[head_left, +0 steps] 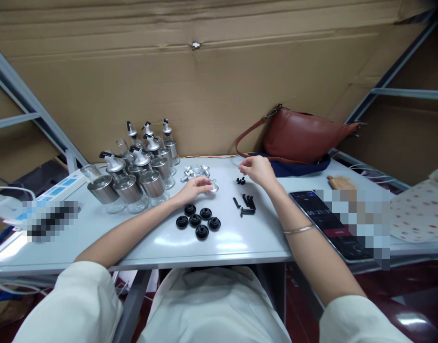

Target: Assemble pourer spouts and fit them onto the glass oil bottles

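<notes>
Small assembly workshop, cardboard-backed steel racking point(29, 114), batches of dispenser bottles point(136, 166) on worktable point(240, 238)

1. The table point(240, 243): smooth, glossy pale grey.
2. The bottles point(129, 188): clear glass, brushed-metal sleeves.
3. The spout part point(214, 187) in the left hand point(194, 188): shiny metal.
4. The round caps point(198, 222): matt black, rubber or plastic.
5. The bag point(304, 136): smooth brown leather.
6. The back wall point(219, 85): matt, creased cardboard.

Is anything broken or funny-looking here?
Yes: the cardboard behind the table has a small torn hole near the top, on a long crease. Nothing else looks broken or spilled.
</notes>
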{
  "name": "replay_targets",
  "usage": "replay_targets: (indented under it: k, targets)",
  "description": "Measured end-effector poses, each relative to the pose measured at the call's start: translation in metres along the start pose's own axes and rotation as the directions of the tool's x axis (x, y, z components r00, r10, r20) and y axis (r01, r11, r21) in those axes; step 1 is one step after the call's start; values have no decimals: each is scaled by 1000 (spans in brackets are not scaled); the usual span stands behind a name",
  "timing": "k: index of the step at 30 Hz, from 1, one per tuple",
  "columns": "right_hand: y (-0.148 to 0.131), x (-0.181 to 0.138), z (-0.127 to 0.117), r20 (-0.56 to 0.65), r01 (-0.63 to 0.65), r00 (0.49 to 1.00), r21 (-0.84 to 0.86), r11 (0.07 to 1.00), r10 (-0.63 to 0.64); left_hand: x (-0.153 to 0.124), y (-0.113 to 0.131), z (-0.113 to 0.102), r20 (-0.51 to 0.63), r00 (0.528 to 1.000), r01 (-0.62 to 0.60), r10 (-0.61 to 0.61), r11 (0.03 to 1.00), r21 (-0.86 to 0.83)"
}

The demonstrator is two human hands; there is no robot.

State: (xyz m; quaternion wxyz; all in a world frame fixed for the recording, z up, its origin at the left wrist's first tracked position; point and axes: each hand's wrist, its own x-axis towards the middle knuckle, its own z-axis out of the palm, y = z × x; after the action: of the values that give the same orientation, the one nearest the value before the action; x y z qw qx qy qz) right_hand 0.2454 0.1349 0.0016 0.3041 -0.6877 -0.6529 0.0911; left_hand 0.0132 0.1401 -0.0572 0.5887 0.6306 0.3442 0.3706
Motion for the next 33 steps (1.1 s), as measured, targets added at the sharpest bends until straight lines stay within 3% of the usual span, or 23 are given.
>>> replay_targets:
  k: [6,13,19,28,33]
  targets:
    - [13,2,5,32,-3,999,-153,988,8,0,0,0,0,1000,6,-6,1000,-11]
    - [2,-3,9,86,12,996,-340,940,18,0,0,1,-2,1000,18,-18,1000,-13]
    - [-5,-7,10,145,34,989,-404,914,28,1,0,-1,5,1000,23,-23,1000,-20]
    - [-3,-7,14,133,31,991,-392,919,24,2,-3,-1,-1,1000,18,-18,1000,-19]
    - [-3,-5,13,-9,52,998,-255,965,-57,2,-4,-1,-8,1000,22,-22,999,-32]
